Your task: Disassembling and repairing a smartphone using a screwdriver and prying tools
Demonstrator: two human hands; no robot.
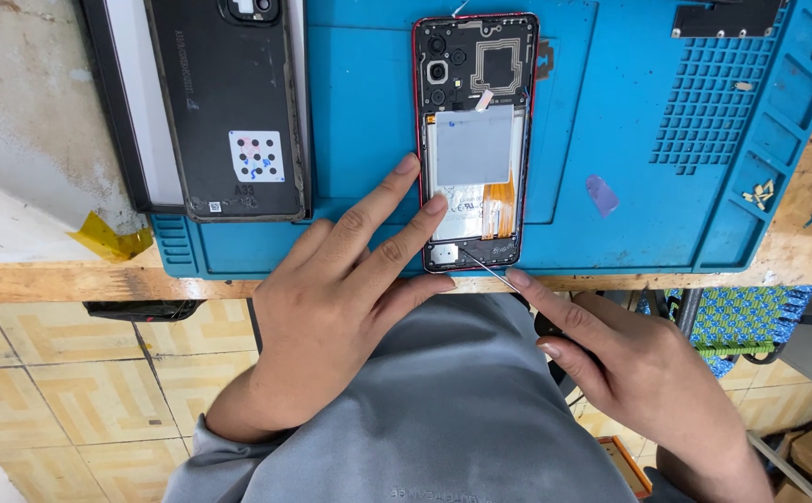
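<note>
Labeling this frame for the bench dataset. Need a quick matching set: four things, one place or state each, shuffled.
Things:
1. opened phone
2. detached back cover
3. left hand
4. right hand

Places or states:
A. holds a thin metal tool
B. fingers pressed on the phone's lower left edge
C. lies at the blue mat's left edge
D. mid-mat, battery exposed

Pairs: 1-D, 2-C, 3-B, 4-A

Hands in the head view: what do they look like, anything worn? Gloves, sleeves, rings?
Both are bare: no gloves, rings, watch or bands visible on the left hand or the right hand. Fingernails are short and unpainted. The left forearm shows bare up to a grey sleeve pushed up near the elbow, matching the grey top. The right wrist is bare to the frame edge, with no sleeve in view.
</note>
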